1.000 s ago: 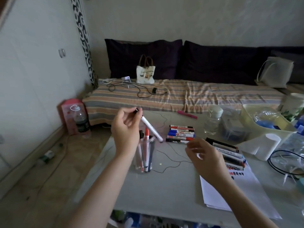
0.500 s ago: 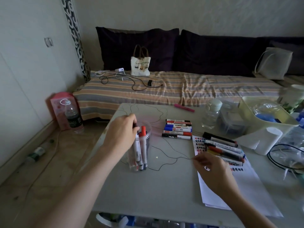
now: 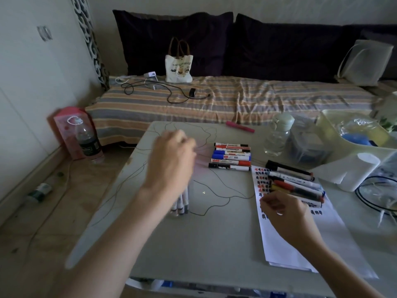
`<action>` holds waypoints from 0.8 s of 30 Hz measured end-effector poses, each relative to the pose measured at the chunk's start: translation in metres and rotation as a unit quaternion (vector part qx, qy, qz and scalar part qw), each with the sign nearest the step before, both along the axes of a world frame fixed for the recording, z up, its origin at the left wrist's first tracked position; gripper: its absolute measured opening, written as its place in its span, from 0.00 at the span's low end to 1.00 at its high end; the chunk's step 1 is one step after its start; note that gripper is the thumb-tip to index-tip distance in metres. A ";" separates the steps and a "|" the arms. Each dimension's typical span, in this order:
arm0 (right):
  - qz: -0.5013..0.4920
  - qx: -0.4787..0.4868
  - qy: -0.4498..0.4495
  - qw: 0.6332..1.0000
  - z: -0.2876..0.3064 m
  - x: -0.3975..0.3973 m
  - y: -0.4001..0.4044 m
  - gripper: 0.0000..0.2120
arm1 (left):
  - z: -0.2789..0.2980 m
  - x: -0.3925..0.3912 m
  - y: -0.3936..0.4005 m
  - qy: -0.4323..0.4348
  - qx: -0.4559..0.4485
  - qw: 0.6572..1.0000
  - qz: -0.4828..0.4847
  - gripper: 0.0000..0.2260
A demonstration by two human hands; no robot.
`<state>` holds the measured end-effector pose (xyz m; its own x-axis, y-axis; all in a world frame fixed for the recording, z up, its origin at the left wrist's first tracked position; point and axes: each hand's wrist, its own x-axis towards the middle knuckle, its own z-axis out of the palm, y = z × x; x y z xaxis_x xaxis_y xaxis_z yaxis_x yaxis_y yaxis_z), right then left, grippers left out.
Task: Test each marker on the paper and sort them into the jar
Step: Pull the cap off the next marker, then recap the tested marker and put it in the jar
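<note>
My left hand (image 3: 171, 160) is blurred with motion above the clear jar (image 3: 190, 196), fingers loosely curled with nothing in them. It hides most of the jar; only the lower ends of several markers (image 3: 181, 204) standing inside show below it. My right hand (image 3: 283, 214) rests over the white paper (image 3: 300, 244), its loosely curled fingers at the near ends of several markers (image 3: 294, 181) lying on the sheet's top. The paper bears rows of red and black test marks. A neat row of markers (image 3: 232, 157) lies on the table (image 3: 204, 244) between the hands.
A pink marker (image 3: 239, 126) lies at the table's far edge. On the right stand a clear bottle (image 3: 279, 136), a pale tray (image 3: 354, 151), a tissue roll (image 3: 352, 171) and a black cable loop (image 3: 365, 196). Thin black cord trails across the tabletop. A striped sofa lies behind.
My left hand brought a white marker down into the jar, let it go, and now lifts away. My right hand has shifted slightly toward the markers on the paper.
</note>
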<state>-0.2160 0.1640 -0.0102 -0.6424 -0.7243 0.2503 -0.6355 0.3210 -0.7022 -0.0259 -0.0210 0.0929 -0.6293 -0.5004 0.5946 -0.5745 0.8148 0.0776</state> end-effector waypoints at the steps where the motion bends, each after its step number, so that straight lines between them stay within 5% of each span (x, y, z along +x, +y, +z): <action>1: 0.003 0.009 -0.001 1.000 0.000 0.000 -0.003 0.08 | -0.006 -0.010 0.012 0.027 0.022 0.997 -0.065 0.04; 4: 0.022 0.062 0.028 0.997 -0.003 -0.007 -0.016 0.07 | -0.049 -0.038 0.034 -0.025 0.143 0.978 -0.147 0.10; 12: 0.099 0.173 0.119 0.973 -0.009 -0.041 -0.081 0.22 | -0.150 -0.059 0.011 -0.212 0.208 0.952 -0.078 0.27; 19: 0.100 0.241 0.189 0.947 -0.030 -0.052 -0.130 0.26 | -0.167 -0.065 0.003 -0.149 0.193 0.964 -0.105 0.24; 24: 0.033 0.195 0.247 0.948 -0.039 -0.047 -0.126 0.23 | -0.171 -0.065 0.004 -0.118 0.242 0.958 -0.101 0.24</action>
